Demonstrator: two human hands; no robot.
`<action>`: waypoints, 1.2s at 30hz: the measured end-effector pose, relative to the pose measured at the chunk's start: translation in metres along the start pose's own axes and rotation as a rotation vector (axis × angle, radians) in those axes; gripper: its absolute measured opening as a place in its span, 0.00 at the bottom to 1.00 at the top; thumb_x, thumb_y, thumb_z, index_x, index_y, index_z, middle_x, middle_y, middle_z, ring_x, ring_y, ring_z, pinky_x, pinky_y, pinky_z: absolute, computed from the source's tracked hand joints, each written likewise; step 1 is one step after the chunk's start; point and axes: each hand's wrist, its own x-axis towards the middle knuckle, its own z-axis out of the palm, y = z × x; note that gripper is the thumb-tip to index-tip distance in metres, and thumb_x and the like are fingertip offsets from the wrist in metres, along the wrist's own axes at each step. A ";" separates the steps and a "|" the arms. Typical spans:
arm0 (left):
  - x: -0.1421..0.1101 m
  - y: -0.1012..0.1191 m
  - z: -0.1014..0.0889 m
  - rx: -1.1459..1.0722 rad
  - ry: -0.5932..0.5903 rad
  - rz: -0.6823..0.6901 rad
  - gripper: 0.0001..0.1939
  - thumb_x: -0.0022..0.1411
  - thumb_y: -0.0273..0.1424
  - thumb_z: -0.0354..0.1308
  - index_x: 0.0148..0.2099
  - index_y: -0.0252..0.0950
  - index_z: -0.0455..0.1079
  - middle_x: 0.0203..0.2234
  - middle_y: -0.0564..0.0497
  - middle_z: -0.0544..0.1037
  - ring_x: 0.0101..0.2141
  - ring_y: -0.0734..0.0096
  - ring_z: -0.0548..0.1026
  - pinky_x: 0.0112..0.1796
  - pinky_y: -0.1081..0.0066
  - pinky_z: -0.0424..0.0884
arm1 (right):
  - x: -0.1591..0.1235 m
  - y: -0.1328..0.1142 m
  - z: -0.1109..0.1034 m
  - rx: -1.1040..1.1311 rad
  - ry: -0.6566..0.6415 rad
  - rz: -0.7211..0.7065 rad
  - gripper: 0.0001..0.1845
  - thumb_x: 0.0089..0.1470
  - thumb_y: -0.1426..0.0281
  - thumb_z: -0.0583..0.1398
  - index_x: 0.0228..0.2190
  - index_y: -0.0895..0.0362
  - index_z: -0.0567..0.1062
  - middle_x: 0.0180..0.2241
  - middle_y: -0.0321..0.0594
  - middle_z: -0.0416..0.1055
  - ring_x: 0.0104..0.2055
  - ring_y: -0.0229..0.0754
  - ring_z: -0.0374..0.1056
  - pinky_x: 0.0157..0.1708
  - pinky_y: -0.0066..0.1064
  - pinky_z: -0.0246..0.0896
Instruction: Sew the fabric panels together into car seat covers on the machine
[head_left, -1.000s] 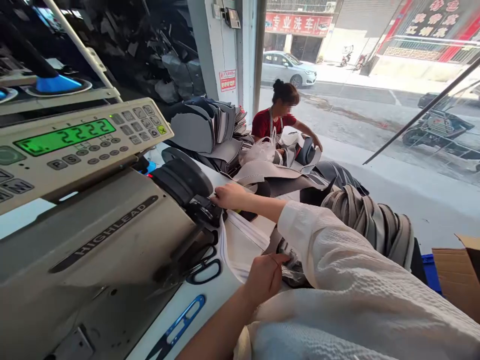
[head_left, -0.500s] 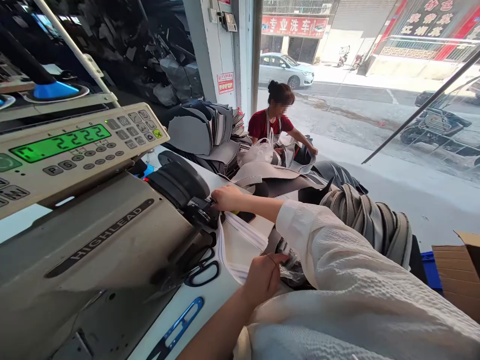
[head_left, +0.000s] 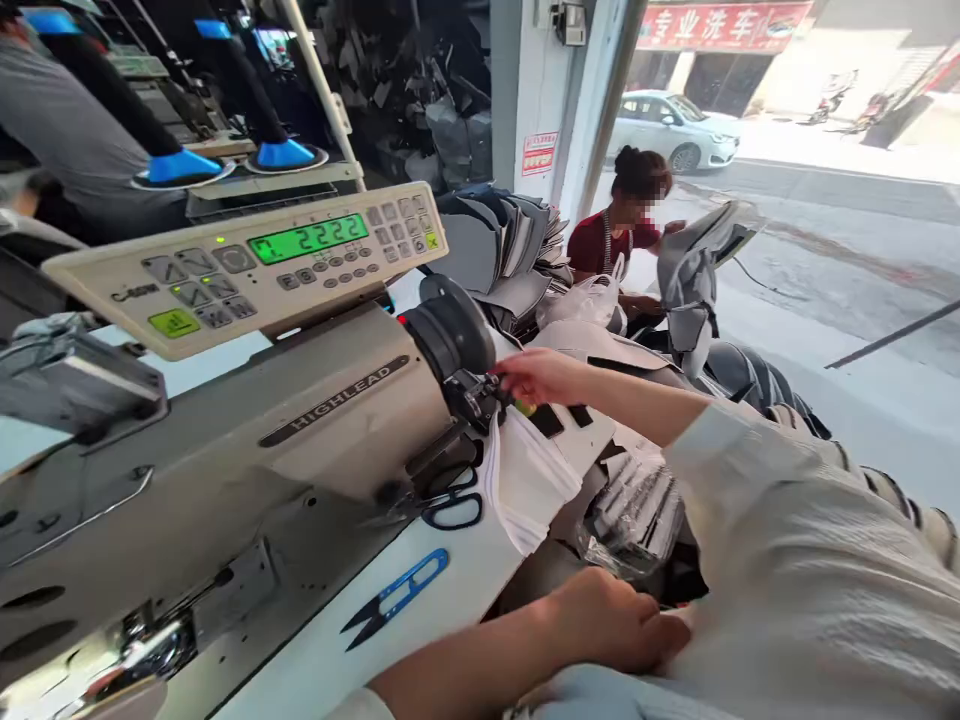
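Observation:
My right hand (head_left: 541, 376) reaches to the bobbin winder (head_left: 474, 398) beside the black handwheel (head_left: 454, 325) of a HIGHLEAD sewing machine (head_left: 330, 430). Its fingers are pinched together at the winder's end; what lies between them is too small to make out. Lower down, close to my body, my left hand (head_left: 611, 620) is curled closed, and anything inside is hidden. White tape strips (head_left: 529, 480) hang over the table edge beneath the winder. Blue thread snips (head_left: 401, 595) and black-handled scissors (head_left: 455, 503) lie on the white tabletop (head_left: 330, 640).
A control panel (head_left: 255, 265) with a green display stands above the machine. Plastic-wrapped grey pieces (head_left: 637, 505) lie below my right forearm. Stacks of grey cut pieces (head_left: 495, 240) rise behind, near a co-worker in a red top (head_left: 611, 245) handling grey material (head_left: 690, 280).
The view has swung left, showing more of the machine. My left hand has drawn away from the white strips toward my body. My right hand stays at the winder. The co-worker has lifted grey material.

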 end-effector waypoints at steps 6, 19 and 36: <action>0.008 -0.001 -0.017 0.581 -0.425 0.222 0.09 0.61 0.28 0.53 0.38 0.41 0.75 0.24 0.49 0.74 0.24 0.71 0.69 0.30 0.74 0.63 | 0.057 0.028 -0.014 -0.269 0.175 -0.132 0.12 0.58 0.74 0.55 0.40 0.62 0.77 0.34 0.41 0.76 0.36 0.38 0.69 0.38 0.27 0.62; 0.023 0.005 -0.021 -0.086 0.065 -0.092 0.28 0.63 0.54 0.47 0.40 0.32 0.69 0.15 0.58 0.57 0.18 0.79 0.52 0.21 0.76 0.48 | 0.088 0.025 -0.034 -0.411 -0.017 -0.379 0.08 0.53 0.73 0.61 0.34 0.61 0.80 0.30 0.36 0.75 0.30 0.33 0.64 0.32 0.23 0.54; 0.035 0.005 -0.024 -0.754 0.102 -0.215 0.16 0.58 0.41 0.55 0.42 0.35 0.72 0.30 0.53 0.68 0.18 0.84 0.60 0.17 0.78 0.46 | 0.091 0.049 -0.037 -0.221 -0.161 -0.363 0.06 0.52 0.73 0.62 0.32 0.62 0.79 0.26 0.35 0.72 0.30 0.34 0.63 0.31 0.24 0.54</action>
